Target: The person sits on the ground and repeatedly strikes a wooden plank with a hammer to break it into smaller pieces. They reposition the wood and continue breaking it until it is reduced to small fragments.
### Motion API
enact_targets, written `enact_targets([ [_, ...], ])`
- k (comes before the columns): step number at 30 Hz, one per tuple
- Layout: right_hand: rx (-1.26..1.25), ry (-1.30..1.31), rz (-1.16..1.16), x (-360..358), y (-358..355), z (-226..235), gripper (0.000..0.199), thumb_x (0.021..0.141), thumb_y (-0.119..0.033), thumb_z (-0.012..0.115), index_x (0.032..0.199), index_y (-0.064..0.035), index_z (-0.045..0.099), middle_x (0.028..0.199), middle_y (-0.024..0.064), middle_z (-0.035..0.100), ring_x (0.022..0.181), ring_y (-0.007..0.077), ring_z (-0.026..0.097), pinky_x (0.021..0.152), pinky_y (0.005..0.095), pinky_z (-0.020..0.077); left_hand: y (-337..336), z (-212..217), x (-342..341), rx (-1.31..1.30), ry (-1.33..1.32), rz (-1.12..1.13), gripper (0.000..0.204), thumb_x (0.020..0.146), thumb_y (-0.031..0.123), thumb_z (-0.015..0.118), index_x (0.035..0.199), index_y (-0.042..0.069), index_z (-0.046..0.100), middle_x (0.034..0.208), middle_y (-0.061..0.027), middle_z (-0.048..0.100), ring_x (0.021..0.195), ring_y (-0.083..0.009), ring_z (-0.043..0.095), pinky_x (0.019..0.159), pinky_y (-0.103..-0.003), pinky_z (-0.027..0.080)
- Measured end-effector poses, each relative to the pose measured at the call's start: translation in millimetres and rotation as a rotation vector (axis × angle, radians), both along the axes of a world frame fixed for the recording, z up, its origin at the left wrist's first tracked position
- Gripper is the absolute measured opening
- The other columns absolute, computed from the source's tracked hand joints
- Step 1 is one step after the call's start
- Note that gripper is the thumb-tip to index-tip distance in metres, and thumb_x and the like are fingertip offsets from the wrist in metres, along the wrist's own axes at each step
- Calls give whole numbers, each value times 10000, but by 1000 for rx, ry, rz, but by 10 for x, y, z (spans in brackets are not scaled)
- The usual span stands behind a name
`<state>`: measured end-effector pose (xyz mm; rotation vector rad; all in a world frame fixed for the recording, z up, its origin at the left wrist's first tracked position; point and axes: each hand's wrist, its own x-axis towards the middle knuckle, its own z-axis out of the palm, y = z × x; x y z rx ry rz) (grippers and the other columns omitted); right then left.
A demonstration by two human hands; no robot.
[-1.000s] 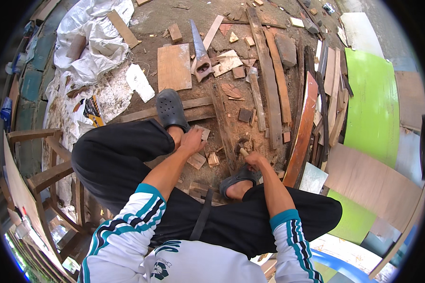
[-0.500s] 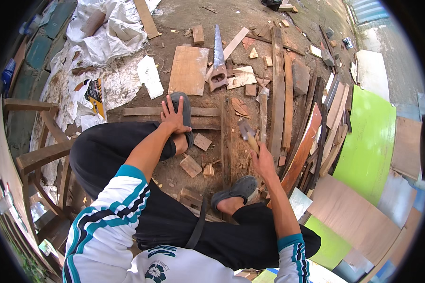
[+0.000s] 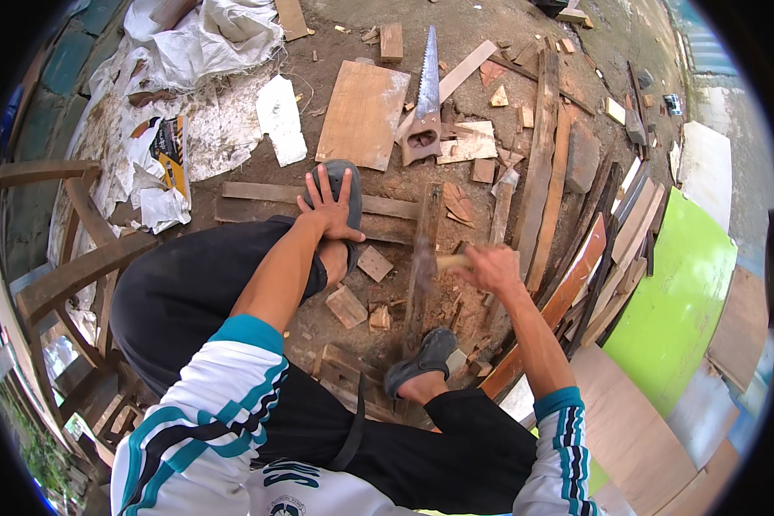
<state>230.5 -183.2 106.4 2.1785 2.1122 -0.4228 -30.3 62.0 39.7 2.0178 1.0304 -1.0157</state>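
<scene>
My right hand [image 3: 492,268] is wrapped round the pale wooden handle of a hammer [image 3: 452,261]. Its metal head is smeared by motion and lies over an upright-running wooden plank [image 3: 427,225]. Spread fingers of my left hand [image 3: 327,213] rest on the dark clog [image 3: 342,177] on my left foot, which presses on a crosswise board [image 3: 267,192] that meets the plank. My right clog [image 3: 432,351] is beside the plank's near end. Whether the hammer touches the wood cannot be made out.
A handsaw [image 3: 425,112] lies beyond the plank, beside a square plywood piece [image 3: 363,113]. Small wood blocks [image 3: 347,306] are scattered about. Long boards [image 3: 537,155] and a green panel [image 3: 675,275] line the right; a wooden chair-like frame [image 3: 86,271] stands left.
My right hand has swung the hammer left and slightly up, bringing its head over the plank. My left hand stays on the clog. The whole view has shifted a little.
</scene>
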Motion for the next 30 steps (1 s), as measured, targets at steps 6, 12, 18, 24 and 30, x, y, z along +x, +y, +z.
enact_targets([
  [6,26,76,72,20,-96,21,515,829,-621,658,746,-115,614,640,56,619,577,232,638,539,370,487,16,21,0,-39,11,12,1425,692,670,776,1485,278,-342,1471,-287,-433,1340,-551,-375,1066,-772,22],
  [12,-228,58,10,81,182,37,510,822,-633,664,744,-133,605,650,65,630,532,207,614,508,364,475,43,34,60,-43,51,0,1416,703,663,772,1481,284,-349,1475,-287,-428,1345,-547,-370,1065,-772,18],
  [18,220,120,27,-203,298,-82,513,818,-635,665,713,-140,585,634,49,613,537,198,609,510,348,456,22,62,47,-35,48,19,1410,703,663,772,1491,279,-333,1479,-285,-423,1347,-537,-374,1067,-772,8],
  [24,-38,124,486,126,87,83,532,781,-639,696,682,-130,580,608,19,570,570,194,613,553,341,455,68,121,97,-86,66,8,1402,717,652,769,1496,258,-327,1482,-285,-419,1346,-539,-374,1067,-771,9],
  [30,69,-21,123,524,261,14,513,801,-637,671,695,-140,602,616,37,596,584,201,633,537,348,462,51,115,101,-81,46,18,1385,733,632,768,1496,264,-327,1481,-284,-422,1346,-539,-375,1066,-771,13],
])
